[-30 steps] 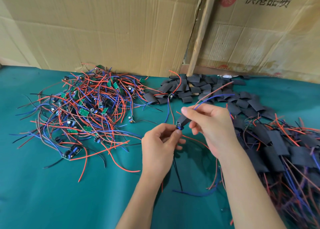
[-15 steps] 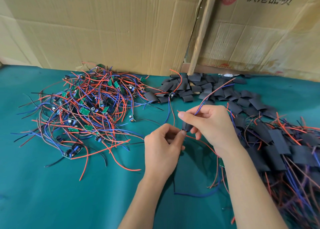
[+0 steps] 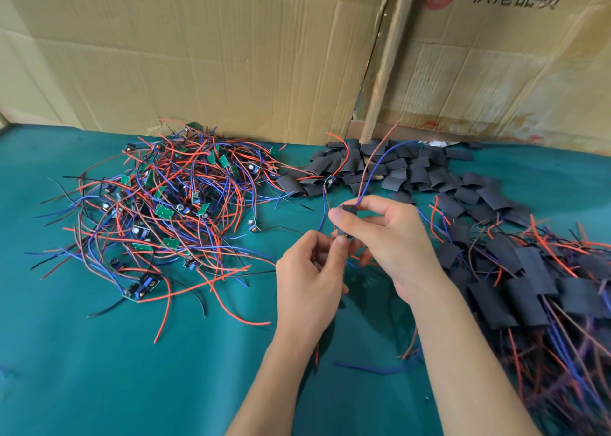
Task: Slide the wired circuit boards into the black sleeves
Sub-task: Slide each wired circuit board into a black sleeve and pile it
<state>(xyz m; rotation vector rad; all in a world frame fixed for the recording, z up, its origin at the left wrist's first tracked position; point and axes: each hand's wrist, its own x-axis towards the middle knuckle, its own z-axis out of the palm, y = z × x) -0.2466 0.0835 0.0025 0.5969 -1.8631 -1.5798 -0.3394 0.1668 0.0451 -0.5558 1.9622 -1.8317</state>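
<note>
My right hand [image 3: 393, 237] pinches a black sleeve [image 3: 344, 222] between thumb and fingers, above the middle of the green table. Red and blue wires [image 3: 373, 168] stick up out of the sleeve's top. My left hand [image 3: 310, 270] pinches the sleeve's lower end, where a bit of the circuit board shows; wires hang down below my hands. A tangled heap of unsleeved green circuit boards [image 3: 165, 211] with red, blue and black wires lies to the left. Loose empty black sleeves [image 3: 396, 168] lie at the back.
A pile of sleeved boards [image 3: 529, 283] with trailing wires fills the right side. Cardboard sheets [image 3: 198, 55] and a wooden slat [image 3: 386, 55] stand along the table's back edge. The green cloth [image 3: 115, 369] is bare at the front left.
The sleeve has turned more upright in my right hand. Both hands have shifted slightly, with my left fingers now at the sleeve's bottom end.
</note>
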